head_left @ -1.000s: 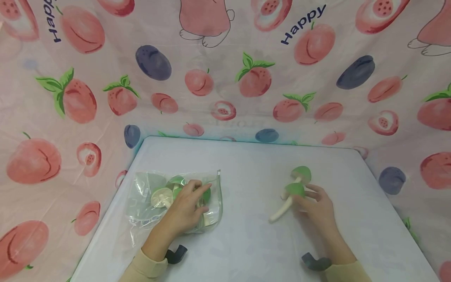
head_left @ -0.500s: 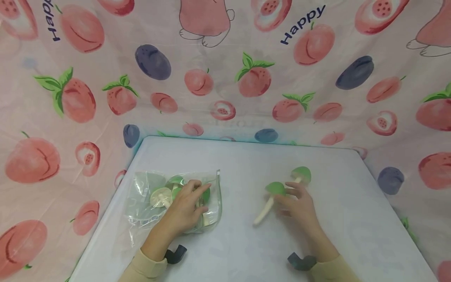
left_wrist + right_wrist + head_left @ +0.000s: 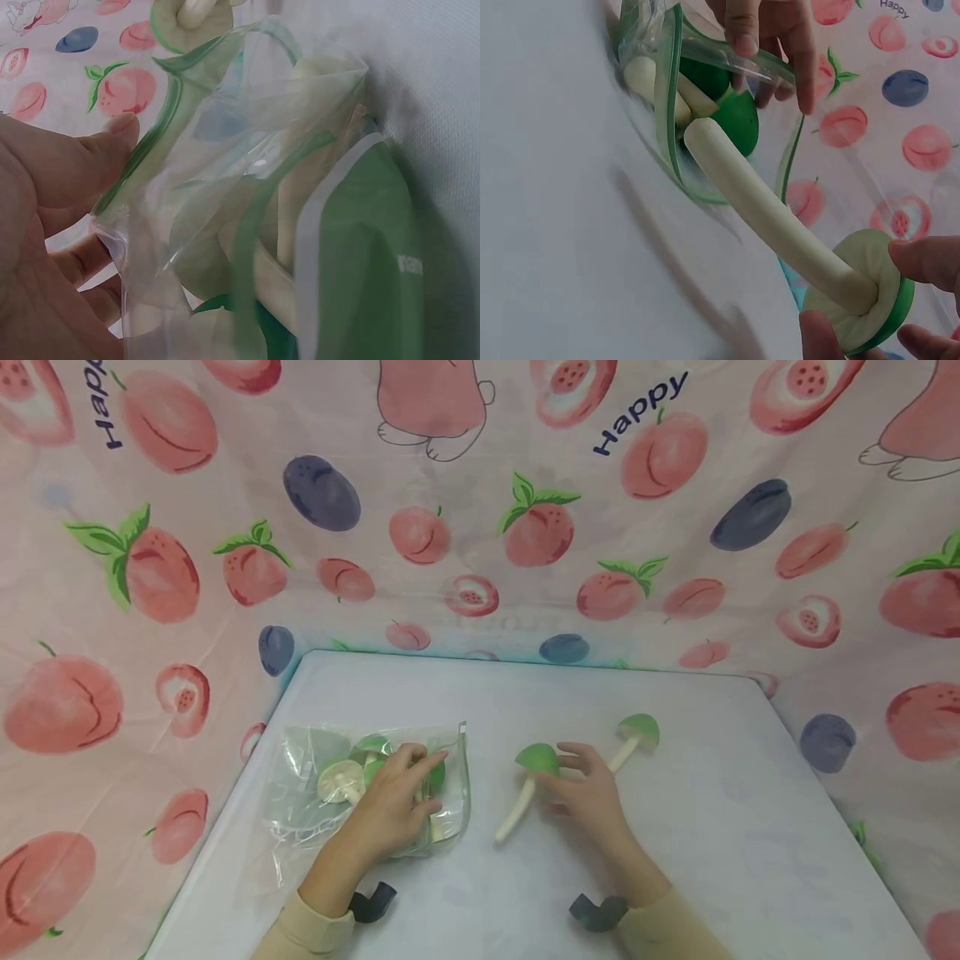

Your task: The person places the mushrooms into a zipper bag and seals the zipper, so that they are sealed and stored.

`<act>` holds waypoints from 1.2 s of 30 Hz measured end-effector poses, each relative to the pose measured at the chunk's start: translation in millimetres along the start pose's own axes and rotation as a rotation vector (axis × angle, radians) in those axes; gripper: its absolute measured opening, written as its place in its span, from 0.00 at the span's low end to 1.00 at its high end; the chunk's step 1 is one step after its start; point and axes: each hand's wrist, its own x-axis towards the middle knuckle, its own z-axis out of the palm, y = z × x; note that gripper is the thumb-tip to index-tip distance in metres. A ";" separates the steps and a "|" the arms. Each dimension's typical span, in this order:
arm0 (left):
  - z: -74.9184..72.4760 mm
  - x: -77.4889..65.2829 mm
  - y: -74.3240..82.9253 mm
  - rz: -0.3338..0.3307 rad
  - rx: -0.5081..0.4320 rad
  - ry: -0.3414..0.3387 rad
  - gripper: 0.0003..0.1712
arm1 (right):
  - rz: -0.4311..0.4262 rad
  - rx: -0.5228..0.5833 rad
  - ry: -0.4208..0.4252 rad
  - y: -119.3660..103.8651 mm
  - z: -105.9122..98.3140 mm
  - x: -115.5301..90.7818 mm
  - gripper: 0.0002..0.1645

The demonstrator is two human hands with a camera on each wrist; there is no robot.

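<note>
My right hand pinches a toy mushroom by its green cap, the pale stem slanting toward the near left. In the right wrist view, that stem points at the mouth of a clear zip bag; whether they touch is hard to tell. Over the bag's right part, my left hand holds its upper edge, thumb along the green zip strip. Several green-capped mushrooms lie inside the bag, partly hidden by the hand. Another mushroom lies on the table beyond my right hand.
A white-covered table bears everything. A fruit-print cloth rises behind it and at both sides. Dark curved pieces sit at both wrists.
My right hand has moved left with the mushroom, away from the one lying on the table and toward the bag. My left hand and the bag stay nearly where they were.
</note>
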 end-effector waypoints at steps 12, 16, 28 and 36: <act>4.3 -0.1 -2.2 0.030 0.012 0.046 0.43 | -0.053 0.044 0.010 2.4 43.6 8.1 0.42; 4.2 0.4 -1.3 0.024 0.006 0.039 0.44 | -0.065 0.050 0.016 -1.2 52.6 8.0 0.42; 5.3 2.3 -0.6 0.037 0.001 0.036 0.44 | -0.097 0.093 -0.001 -1.0 73.8 6.3 0.39; 4.0 3.3 1.0 0.051 0.005 0.028 0.45 | -0.110 0.113 -0.027 2.8 84.6 4.8 0.38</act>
